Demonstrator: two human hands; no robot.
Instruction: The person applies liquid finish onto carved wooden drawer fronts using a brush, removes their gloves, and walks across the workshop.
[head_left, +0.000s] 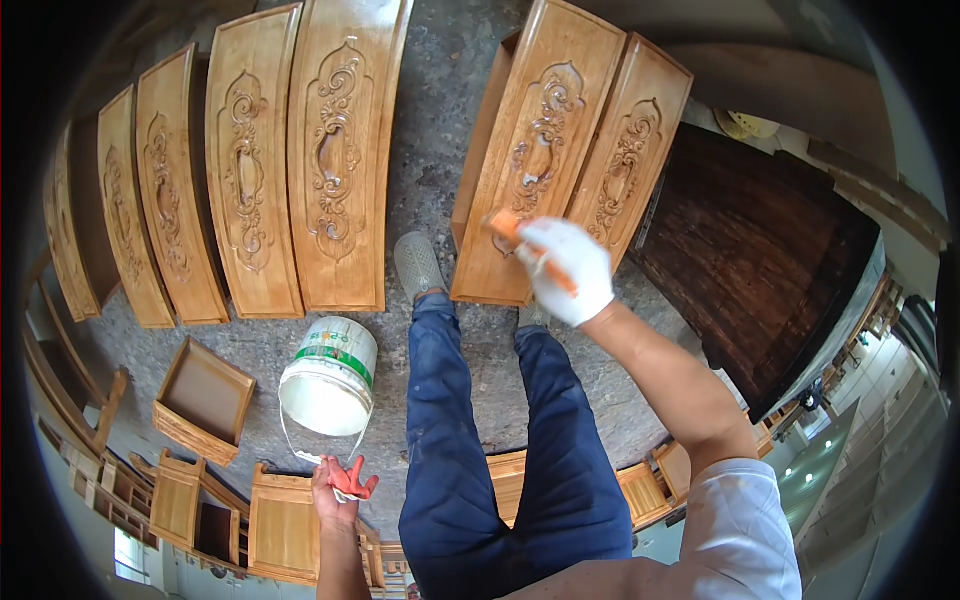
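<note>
A: Containers?
B: White bucket [349, 344] with a green band, below the left row, mouth tipped toward the wearer. Inside looks white; can't tell if anything's in it. Shallow wooden drawer [205, 398] left of it, open side up, only its brown base showing.
A: Brush [554, 270] vs hand?
B: Orange handle is in the right hand [572, 268], white-gloved, fingers wrapped round it. Brush points up-left, head over the lower part of a carved drawer front [562, 90]. Head is blurred; can't confirm contact.
A: Left hand [338, 490]?
B: Bare, closed on a red glove [352, 481]. Bucket's wire handle [286, 428] runs to its fingers.
A: Other drawers?
B: Narrower carved front [640, 140] just right of the one under the brush. Row of five carved fronts [345, 255] on the left. All light wood, glossy, scrollwork in the middle.
A: Surface and room?
B: Rough grey mottled floor [440, 130]. Wearer's shoe [419, 266] stands between the two groups. Dark brown wooden panel [765, 260] at right. Light-wood cabinets [283, 520] along the lower edge, bright window [130, 555] lower left.
</note>
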